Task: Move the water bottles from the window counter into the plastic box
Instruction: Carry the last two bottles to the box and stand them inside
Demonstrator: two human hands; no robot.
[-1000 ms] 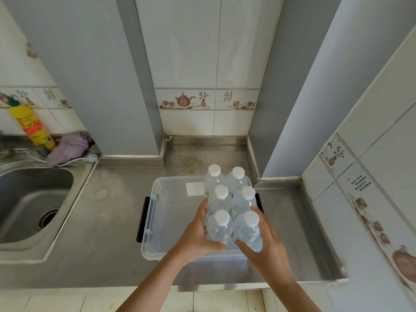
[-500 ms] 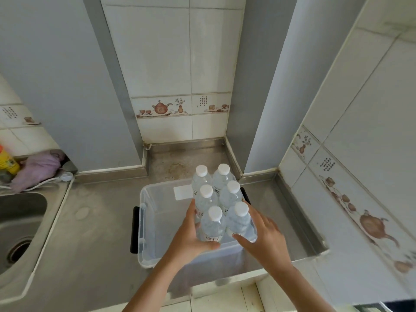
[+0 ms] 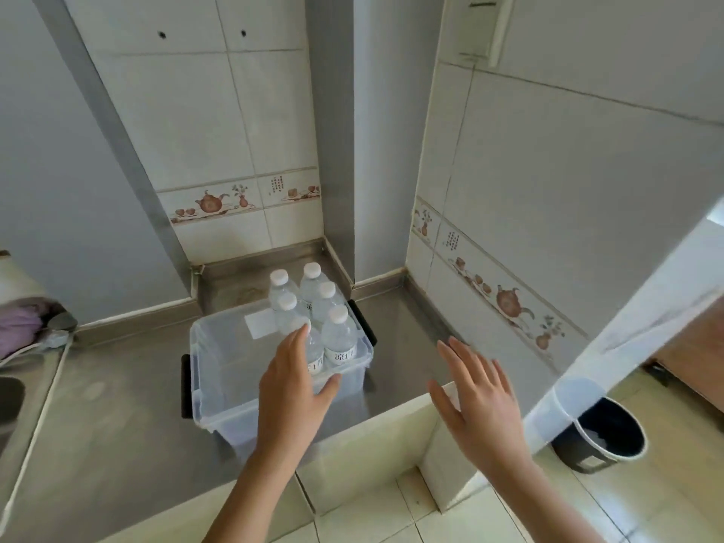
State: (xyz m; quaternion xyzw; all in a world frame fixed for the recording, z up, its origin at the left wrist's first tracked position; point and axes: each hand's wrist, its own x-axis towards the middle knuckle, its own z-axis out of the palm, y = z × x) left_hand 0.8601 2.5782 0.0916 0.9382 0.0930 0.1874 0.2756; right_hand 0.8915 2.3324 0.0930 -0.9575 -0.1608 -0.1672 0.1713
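Note:
A pack of several clear water bottles [image 3: 339, 339] with white caps stands upright in the right side of the clear plastic box [image 3: 219, 386], which has black handles and sits on the steel counter. My left hand [image 3: 292, 382] hovers with straight fingers just in front of the bottles, partly covering the nearest one. Out to the right of the box, my right hand [image 3: 476, 393] is spread flat in the air, apart from everything.
The steel counter [image 3: 109, 417] runs left toward a sink edge [image 3: 11, 393] and a purple cloth [image 3: 19, 327]. Tiled walls close in behind and on the right. A dark waste bin [image 3: 603, 436] stands on the floor at lower right.
Both hands have let go of the bottle pack, which now stands in the box. The right hand has drawn away to the right; the view has turned right.

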